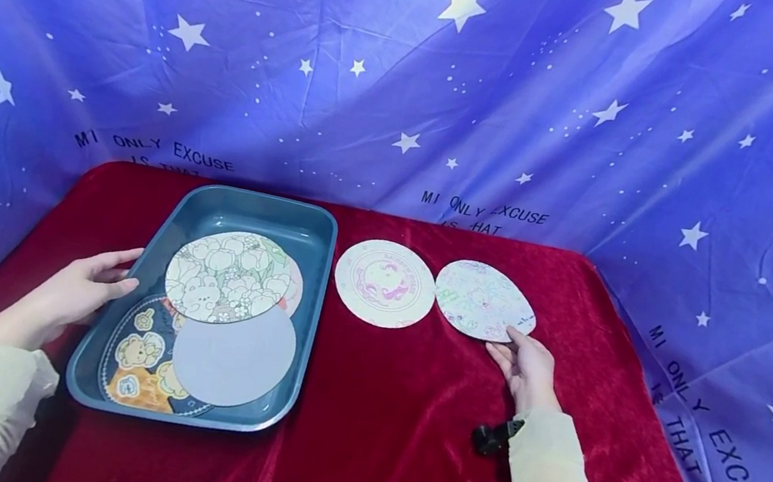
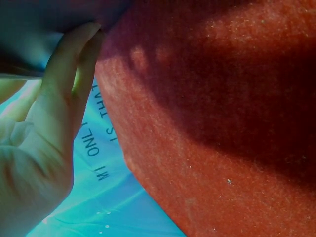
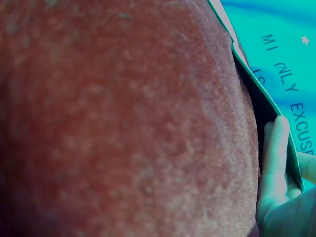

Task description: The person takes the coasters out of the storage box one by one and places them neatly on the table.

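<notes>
On the right, my right hand (image 1: pixel 526 364) pinches the near edge of a round mat (image 1: pixel 482 297) with a pale floral print, thumb on top and fingers beneath. The right wrist view shows that edge tilted up off the cloth, with the mat's dark underside (image 3: pixel 264 106) above the fingers. To its left lies another round mat (image 1: pixel 385 285) with a pink ring design. My left hand (image 1: pixel 78 289) grips the left rim of a blue rectangular tray (image 1: pixel 262 209); in the left wrist view its fingers (image 2: pixel 64 69) lie against the tray's outer side.
Inside the tray several round mats overlap: one with a flower-and-bear drawing (image 1: pixel 225 274), a plain grey one (image 1: pixel 235 356) and a dark one with cartoon bears (image 1: pixel 137 353). Red velvet cloth (image 1: pixel 365 423) covers the table. A blue star-printed curtain (image 1: pixel 378 105) surrounds it.
</notes>
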Tool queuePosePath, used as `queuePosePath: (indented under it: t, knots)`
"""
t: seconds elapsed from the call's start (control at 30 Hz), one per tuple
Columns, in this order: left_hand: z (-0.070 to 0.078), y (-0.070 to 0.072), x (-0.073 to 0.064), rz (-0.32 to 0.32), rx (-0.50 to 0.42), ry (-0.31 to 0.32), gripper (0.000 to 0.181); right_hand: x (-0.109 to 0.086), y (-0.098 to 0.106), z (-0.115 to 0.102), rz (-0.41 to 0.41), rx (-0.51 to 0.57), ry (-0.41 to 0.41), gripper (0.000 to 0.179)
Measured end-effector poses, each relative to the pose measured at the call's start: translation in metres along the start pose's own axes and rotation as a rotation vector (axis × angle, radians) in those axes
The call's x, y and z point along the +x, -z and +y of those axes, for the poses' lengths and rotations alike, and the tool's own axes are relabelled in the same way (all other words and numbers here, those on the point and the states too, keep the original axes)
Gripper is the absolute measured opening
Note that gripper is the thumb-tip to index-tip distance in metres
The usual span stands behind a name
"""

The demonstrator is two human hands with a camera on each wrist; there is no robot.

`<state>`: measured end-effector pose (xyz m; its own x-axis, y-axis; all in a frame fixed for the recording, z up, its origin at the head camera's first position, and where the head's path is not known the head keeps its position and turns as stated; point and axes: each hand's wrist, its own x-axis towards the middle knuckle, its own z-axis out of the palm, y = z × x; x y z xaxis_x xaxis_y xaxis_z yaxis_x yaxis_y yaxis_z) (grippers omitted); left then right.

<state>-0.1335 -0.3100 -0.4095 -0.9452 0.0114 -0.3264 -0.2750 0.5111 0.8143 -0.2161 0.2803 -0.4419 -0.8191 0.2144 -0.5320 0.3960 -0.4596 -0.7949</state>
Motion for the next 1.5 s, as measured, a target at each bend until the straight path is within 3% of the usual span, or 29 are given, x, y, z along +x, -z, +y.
queuePosePath:
  t: [0.4,0.73,1.5]
  knots:
    - [0.001,0.002,0.0,-0.007,0.011,0.006,0.069,-0.003,0.004,0.003,-0.044,0.052,0.008,0.005]
    - [0.003,0.001,-0.001,-0.006,0.003,0.003,0.069,-0.001,0.01,0.005,-0.075,0.176,0.002,0.013]
    - [0.003,0.001,-0.001,-0.006,0.007,0.011,0.069,0.0,0.011,0.008,-0.067,0.192,0.032,0.007]
